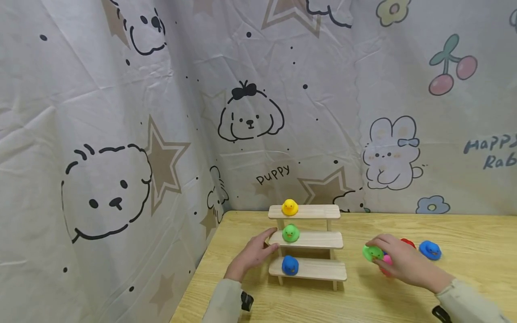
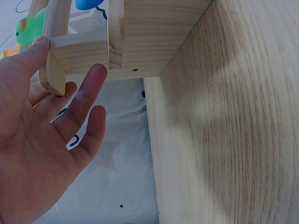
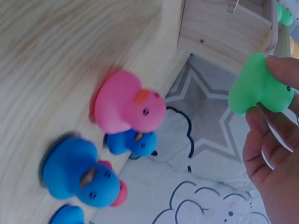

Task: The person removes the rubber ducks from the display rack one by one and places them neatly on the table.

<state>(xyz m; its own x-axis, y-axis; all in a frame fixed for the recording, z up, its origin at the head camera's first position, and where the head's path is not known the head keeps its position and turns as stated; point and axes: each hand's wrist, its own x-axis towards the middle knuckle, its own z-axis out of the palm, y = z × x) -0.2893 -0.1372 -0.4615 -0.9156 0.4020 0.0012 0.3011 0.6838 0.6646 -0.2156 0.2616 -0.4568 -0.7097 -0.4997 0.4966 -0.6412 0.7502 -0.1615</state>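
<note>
A three-step wooden display stand [image 1: 319, 240] is on the table, with one rubber duck at the left of each step: a yellow duck [image 1: 290, 207] on top, a green duck [image 1: 291, 233] in the middle, a blue duck [image 1: 290, 265] at the bottom. My left hand [image 1: 253, 252] grips the left end of the middle step, thumb on its upper face, the other fingers spread below. To the right of the stand, my right hand [image 1: 409, 264] pinches a second green duck [image 3: 257, 86] between thumb and fingers, raised off the table.
Below and beside the right hand, a pink duck [image 3: 121, 105] and several blue and red ducks stand on the wooden table [image 1: 476, 273]. One blue duck [image 1: 430, 250] sits farthest right. A white curtain [image 1: 242, 179] printed with cartoon animals hangs behind and along the left side.
</note>
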